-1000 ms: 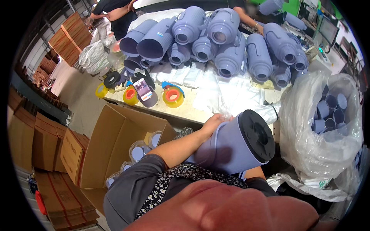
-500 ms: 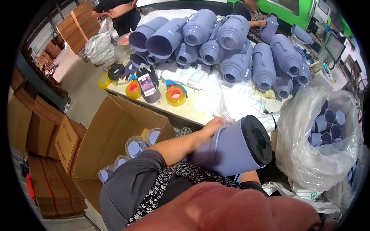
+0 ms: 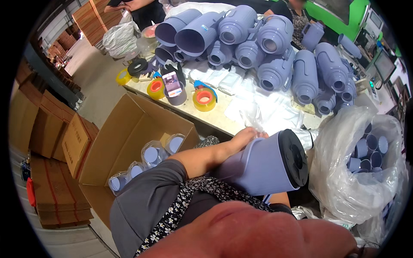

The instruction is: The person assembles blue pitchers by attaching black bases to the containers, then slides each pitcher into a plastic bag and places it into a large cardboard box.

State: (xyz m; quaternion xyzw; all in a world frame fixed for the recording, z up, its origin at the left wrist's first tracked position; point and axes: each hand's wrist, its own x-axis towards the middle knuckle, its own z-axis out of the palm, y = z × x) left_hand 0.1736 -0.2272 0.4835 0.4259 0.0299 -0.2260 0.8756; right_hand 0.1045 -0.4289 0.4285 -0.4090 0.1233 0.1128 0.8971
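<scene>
A large lavender vacuum flask (image 3: 258, 167) lies tilted across my lap, its black round base (image 3: 294, 159) turned to the right. Just beyond its body, my left hand (image 3: 246, 138) is closed, with its fingers pinching a clear plastic bag (image 3: 254, 118) at the table's near edge. My right hand is hidden behind the flask; only a bit of that forearm (image 3: 280, 199) shows below it. White plastic sheets or bags (image 3: 275, 112) are spread on the table past my left hand.
Lavender flasks (image 3: 275, 71) are heaped on the table (image 3: 230, 124). Tape rolls (image 3: 204, 99) and a phone (image 3: 172, 84) stand left of them. An open carton (image 3: 116, 142) holds bagged flasks. At right, a plastic sack (image 3: 331, 172) holds lavender cups. Two people stand across the table.
My view has shifted, so the table and its things sit a little farther right in the picture. The flask stays on my lap and my left hand stays at the clear bag.
</scene>
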